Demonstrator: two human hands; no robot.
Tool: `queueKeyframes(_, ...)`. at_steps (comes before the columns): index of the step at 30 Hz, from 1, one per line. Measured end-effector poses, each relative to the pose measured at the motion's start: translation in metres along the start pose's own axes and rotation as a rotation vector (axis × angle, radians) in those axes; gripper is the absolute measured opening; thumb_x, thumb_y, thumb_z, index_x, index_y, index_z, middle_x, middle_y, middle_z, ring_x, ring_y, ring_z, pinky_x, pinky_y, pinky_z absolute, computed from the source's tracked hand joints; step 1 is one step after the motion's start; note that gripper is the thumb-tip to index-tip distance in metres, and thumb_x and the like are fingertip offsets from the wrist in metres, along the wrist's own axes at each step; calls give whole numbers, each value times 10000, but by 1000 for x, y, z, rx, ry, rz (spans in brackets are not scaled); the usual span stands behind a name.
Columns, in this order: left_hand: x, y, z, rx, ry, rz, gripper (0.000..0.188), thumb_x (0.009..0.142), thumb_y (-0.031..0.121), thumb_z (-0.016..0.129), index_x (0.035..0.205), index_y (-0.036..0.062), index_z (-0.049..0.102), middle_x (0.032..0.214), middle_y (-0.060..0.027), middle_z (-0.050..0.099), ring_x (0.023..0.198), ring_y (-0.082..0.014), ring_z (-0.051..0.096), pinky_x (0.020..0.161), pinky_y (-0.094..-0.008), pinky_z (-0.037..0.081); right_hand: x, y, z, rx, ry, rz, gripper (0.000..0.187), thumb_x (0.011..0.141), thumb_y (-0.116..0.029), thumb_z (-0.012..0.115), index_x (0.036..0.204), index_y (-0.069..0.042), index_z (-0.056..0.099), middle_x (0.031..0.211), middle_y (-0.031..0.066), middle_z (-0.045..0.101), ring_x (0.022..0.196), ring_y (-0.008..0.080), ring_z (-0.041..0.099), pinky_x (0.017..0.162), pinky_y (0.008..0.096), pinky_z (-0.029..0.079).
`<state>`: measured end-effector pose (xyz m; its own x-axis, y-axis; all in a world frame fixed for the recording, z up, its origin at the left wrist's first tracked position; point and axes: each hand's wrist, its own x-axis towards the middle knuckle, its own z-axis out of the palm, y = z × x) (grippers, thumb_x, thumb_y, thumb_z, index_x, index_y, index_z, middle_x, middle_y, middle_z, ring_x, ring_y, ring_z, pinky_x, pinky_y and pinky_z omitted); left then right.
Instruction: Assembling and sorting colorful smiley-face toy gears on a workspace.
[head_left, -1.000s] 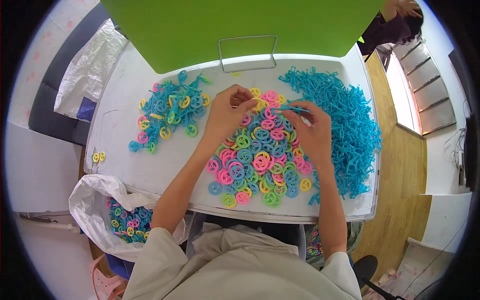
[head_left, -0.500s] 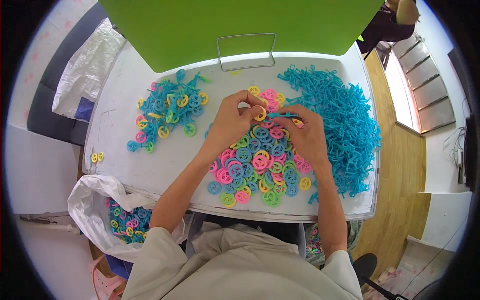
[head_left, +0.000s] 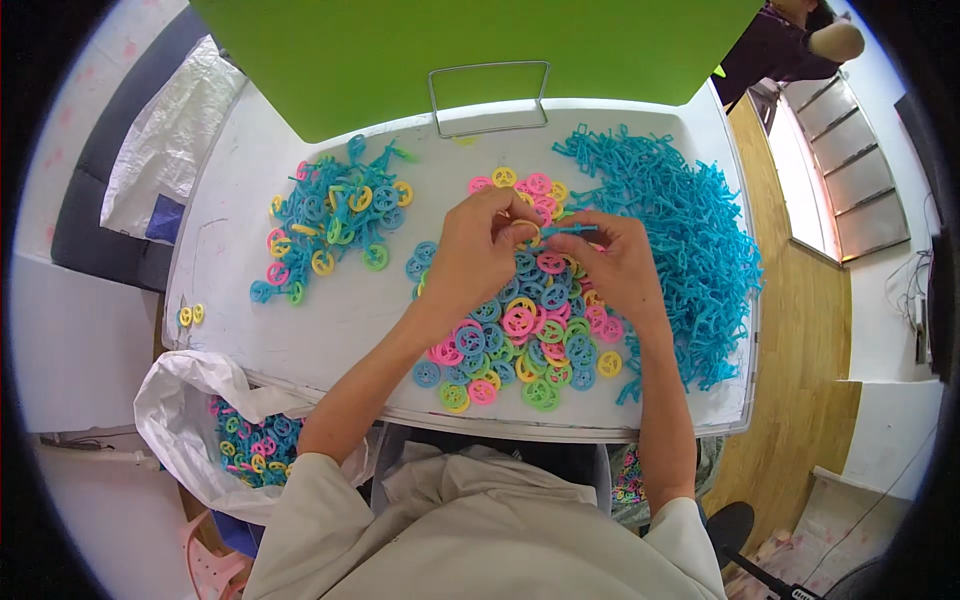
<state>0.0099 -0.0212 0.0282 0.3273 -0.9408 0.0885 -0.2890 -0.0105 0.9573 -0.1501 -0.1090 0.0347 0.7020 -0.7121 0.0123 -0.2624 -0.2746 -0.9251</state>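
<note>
My left hand (head_left: 474,245) pinches a yellow plastic wheel (head_left: 527,236) between thumb and fingers, above the middle pile. Opposite it, my right hand (head_left: 618,262) grips a blue plastic stick piece (head_left: 570,230), whose left end meets the wheel; whether it sits inside the wheel I cannot tell. Beneath both hands spreads a pile of small spoked wheels (head_left: 519,321) in pink, blue, green and yellow. A large heap of blue stick pieces (head_left: 680,240) lies to the right. On the left is a looser pile of blue pieces with wheels on them (head_left: 340,205).
A green panel (head_left: 480,50) with a wire stand (head_left: 490,133) rises at the white table's back edge. Two yellow wheels (head_left: 191,315) lie far left. A white sack (head_left: 190,385) of assembled pieces hangs below the front left edge. Another person (head_left: 780,50) is at the far right.
The yellow wheel and the blue stick piece have come together, and the wheel has turned more edge-on. My left fingers have shifted slightly to the right.
</note>
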Motion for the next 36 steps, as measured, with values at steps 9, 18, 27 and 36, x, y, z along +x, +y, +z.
queueKeyframes(9,2,11,-5,-303,20,-76,161,898,92,604,1009,-23,586,937,-90,622,853,-139,622,739,-276,572,-1,-10,9,-27,147,-43,286,847,-68,659,1119,-14,588,779,18,618,722,70,568,662,204,469)
queueKeyframes(18,1,9,-2,-512,-70,-23,256,916,81,576,1149,-25,589,1038,-101,643,946,-156,621,818,-280,545,-2,-7,7,47,251,-189,352,746,-49,754,1089,-32,678,885,29,631,739,62,515,648,215,442)
queueKeyframes(27,-3,9,6,-352,45,39,266,897,-22,524,1142,-11,626,1026,-136,671,889,-155,651,773,-262,551,-2,-6,6,177,239,31,321,751,-82,768,1046,15,685,686,-63,564,574,-1,411,495,173,326)
queueKeyframes(36,-4,8,2,-76,35,30,271,854,-4,568,1091,61,683,882,-145,706,776,-145,670,691,-272,534,-2,-7,0,-64,166,-102,289,752,-72,766,1026,-9,702,677,-55,560,571,-12,404,471,177,292)
